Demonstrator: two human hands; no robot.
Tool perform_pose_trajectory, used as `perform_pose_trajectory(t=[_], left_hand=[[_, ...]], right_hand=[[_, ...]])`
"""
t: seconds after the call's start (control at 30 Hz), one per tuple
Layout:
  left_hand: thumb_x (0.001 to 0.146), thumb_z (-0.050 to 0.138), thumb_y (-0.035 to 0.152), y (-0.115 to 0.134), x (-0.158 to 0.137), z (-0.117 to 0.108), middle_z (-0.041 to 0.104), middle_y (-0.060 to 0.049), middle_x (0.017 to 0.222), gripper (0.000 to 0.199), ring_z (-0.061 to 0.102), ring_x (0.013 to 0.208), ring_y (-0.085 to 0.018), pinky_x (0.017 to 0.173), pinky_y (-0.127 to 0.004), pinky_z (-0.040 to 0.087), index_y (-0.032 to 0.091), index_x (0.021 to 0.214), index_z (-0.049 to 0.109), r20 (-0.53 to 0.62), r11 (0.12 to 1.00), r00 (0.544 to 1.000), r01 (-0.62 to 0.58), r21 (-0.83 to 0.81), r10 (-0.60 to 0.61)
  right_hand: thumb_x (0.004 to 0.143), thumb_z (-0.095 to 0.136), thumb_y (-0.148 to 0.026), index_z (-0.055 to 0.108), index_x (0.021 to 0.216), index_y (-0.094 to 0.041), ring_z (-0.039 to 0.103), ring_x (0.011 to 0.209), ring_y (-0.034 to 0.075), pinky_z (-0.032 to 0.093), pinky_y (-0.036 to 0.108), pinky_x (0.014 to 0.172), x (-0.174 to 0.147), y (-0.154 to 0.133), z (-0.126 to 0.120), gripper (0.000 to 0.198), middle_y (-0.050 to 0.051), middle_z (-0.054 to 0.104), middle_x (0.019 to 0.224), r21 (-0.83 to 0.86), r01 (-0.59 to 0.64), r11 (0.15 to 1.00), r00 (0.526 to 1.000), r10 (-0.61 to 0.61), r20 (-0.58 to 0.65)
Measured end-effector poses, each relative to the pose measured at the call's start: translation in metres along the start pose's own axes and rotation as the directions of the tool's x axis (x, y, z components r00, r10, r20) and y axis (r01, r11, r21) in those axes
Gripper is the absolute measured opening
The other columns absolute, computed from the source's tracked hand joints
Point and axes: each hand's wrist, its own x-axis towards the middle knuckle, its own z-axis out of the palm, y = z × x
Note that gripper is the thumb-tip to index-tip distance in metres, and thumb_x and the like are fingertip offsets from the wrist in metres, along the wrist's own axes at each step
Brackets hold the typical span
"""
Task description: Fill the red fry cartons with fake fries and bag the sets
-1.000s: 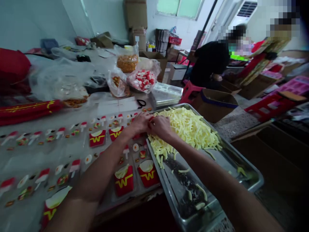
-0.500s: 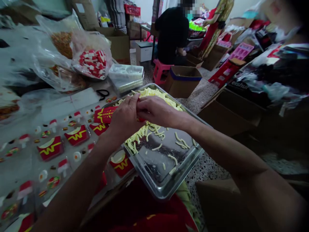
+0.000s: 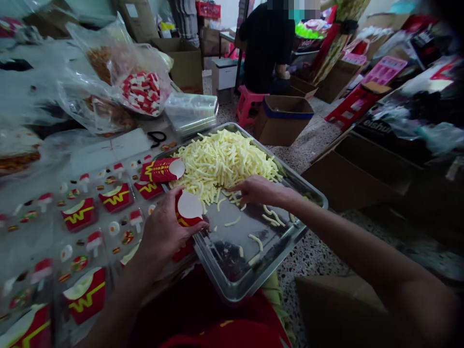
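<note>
My left hand [image 3: 165, 224] is closed around a red fry carton [image 3: 189, 208] with a white back panel and yellow marking, held at the tray's left edge. My right hand [image 3: 255, 189] reaches over the metal tray [image 3: 235, 270], its fingers bent and slightly apart, fingertips touching the near edge of a heap of pale yellow fry-shaped sticks [image 3: 224, 154]. Nothing can be seen gripped in it. Several loose sticks lie on the tray's near half. Beside the heap, a stack of nested red cartons [image 3: 161, 170] rests on its side at the tray's left rim.
Clear packs with red cartons [image 3: 116, 197] and small food-shaped pieces cover the table at left. Behind them are black scissors [image 3: 157, 138], clear plastic boxes [image 3: 192, 113] and a bag of red-and-white pieces [image 3: 143, 92]. A person [image 3: 268, 48] sits beyond a cardboard box [image 3: 284, 121].
My hands, which were together over the carton stack, have parted. The left now holds a single carton nearer me; the right has moved to the sticks. The stack lies at the tray's left rim.
</note>
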Motion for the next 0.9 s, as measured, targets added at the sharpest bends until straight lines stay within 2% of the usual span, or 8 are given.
perform_pose_trajectory(t=[0.1,0.27,0.4,0.47,0.57,0.73,0.83,0.9], left_hand=[[0.062,0.087,0.054,-0.003,-0.003,-0.002,0.06,-0.012,0.137,0.095,0.06,0.123,-0.034,0.102,-0.05,0.05,0.024,0.141,0.042,0.027,1.0,0.999,-0.022,0.007,0.022],[0.065,0.087,0.051,0.012,-0.007,0.009,0.059,-0.013,0.137,0.092,0.06,0.123,-0.032,0.104,-0.047,0.049,0.022,0.14,0.042,0.166,0.995,0.983,-0.091,0.038,0.084],[0.063,0.089,0.048,0.032,-0.009,0.023,0.062,-0.014,0.132,0.09,0.06,0.122,-0.031,0.102,-0.044,0.049,0.019,0.136,0.046,0.316,0.988,0.946,-0.107,0.11,0.068],[0.062,0.089,0.048,0.04,-0.008,0.028,0.063,-0.014,0.126,0.086,0.061,0.118,-0.032,0.098,-0.043,0.051,0.019,0.132,0.048,0.359,0.974,0.933,-0.111,0.197,0.034],[0.062,0.089,0.048,0.053,-0.001,0.038,0.063,-0.013,0.118,0.078,0.063,0.11,-0.032,0.09,-0.042,0.053,0.018,0.123,0.053,0.383,0.937,0.923,-0.155,0.312,0.025],[0.063,0.087,0.048,0.078,0.02,0.063,0.062,-0.014,0.114,0.072,0.065,0.101,-0.033,0.081,-0.042,0.055,0.017,0.119,0.054,0.265,0.945,0.963,-0.128,0.3,0.046],[0.068,0.083,0.046,0.089,0.032,0.076,0.063,-0.013,0.111,0.062,0.066,0.099,-0.033,0.082,-0.042,0.055,0.017,0.115,0.056,0.138,0.977,0.988,-0.1,0.19,0.075],[0.067,0.083,0.044,0.093,0.038,0.083,0.063,-0.014,0.115,0.066,0.065,0.103,-0.033,0.086,-0.043,0.054,0.016,0.12,0.055,0.05,0.988,0.994,-0.101,0.113,0.096]], right_hand=[[0.074,0.085,-0.021,0.074,0.122,-0.029,0.061,0.067,0.013,0.035,0.024,0.06,0.013,0.003,-0.006,0.049,-0.001,0.074,0.075,-0.037,0.039,0.999,0.995,-0.036,0.091],[0.08,0.079,-0.02,0.08,0.105,-0.023,0.06,0.062,0.011,0.036,0.022,0.06,0.017,0.01,-0.002,0.025,0.001,0.074,0.071,0.019,0.008,1.0,0.984,-0.012,0.176],[0.081,0.073,-0.018,0.079,0.092,-0.022,0.057,0.063,0.011,0.033,0.023,0.059,0.001,0.004,0.007,0.013,0.002,0.073,0.075,-0.012,0.085,0.996,0.993,-0.084,0.086],[0.078,0.072,-0.018,0.078,0.085,-0.021,0.052,0.058,0.011,0.029,0.025,0.056,-0.007,-0.003,0.012,0.009,0.001,0.07,0.069,-0.046,0.001,0.999,1.0,-0.001,0.018],[0.079,0.071,-0.02,0.078,0.083,-0.02,0.048,0.056,0.01,0.029,0.025,0.056,-0.013,-0.013,0.019,0.008,-0.001,0.067,0.066,0.042,-0.145,0.989,0.986,0.148,-0.079],[0.081,0.07,-0.033,0.076,0.074,-0.019,0.043,0.055,0.01,0.025,0.028,0.055,-0.011,-0.035,0.008,0.016,0.001,0.064,0.062,0.056,-0.2,0.978,0.948,0.208,-0.24],[0.086,0.064,-0.029,0.074,0.074,-0.017,0.043,0.057,0.011,0.028,0.028,0.057,-0.015,-0.045,-0.017,0.02,0.004,0.064,0.067,0.001,-0.245,0.969,0.957,0.242,-0.158],[0.088,0.059,-0.02,0.074,0.077,-0.015,0.048,0.065,0.011,0.033,0.028,0.062,-0.02,-0.047,-0.033,0.02,0.006,0.066,0.077,0.003,-0.132,0.991,0.99,0.132,-0.043]])
